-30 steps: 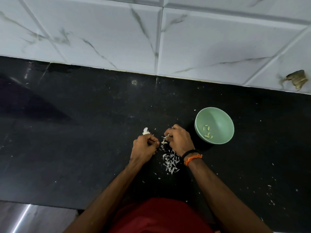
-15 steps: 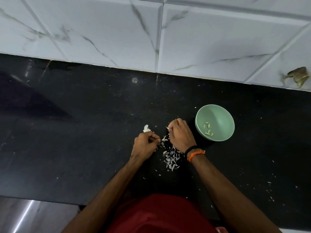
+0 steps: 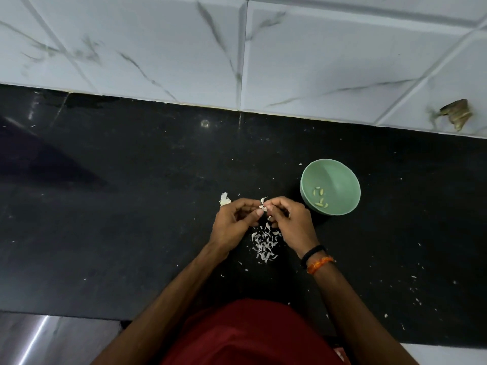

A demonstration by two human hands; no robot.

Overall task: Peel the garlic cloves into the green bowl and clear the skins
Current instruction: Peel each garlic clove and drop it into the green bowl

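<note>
A garlic clove (image 3: 263,204) with loose white skin sits pinched between my left hand (image 3: 234,223) and my right hand (image 3: 291,222), a little above the black counter (image 3: 131,206). Fingers of both hands curl round it. Below the hands lies a heap of white garlic skins (image 3: 264,245). The green bowl (image 3: 340,177) stands just right of my right hand and holds several peeled cloves (image 3: 320,198). Behind my left hand, a white piece of garlic (image 3: 224,199) lies on the counter.
A white marble-tiled wall (image 3: 237,54) rises behind the counter, with a brown patch (image 3: 457,115) at its right. Scattered skin bits (image 3: 413,285) dot the counter at right. The counter's front edge (image 3: 66,313) runs at lower left.
Both hands have come together and lifted slightly, and the clove now shows between the fingertips. The bowl has not moved on the counter.
</note>
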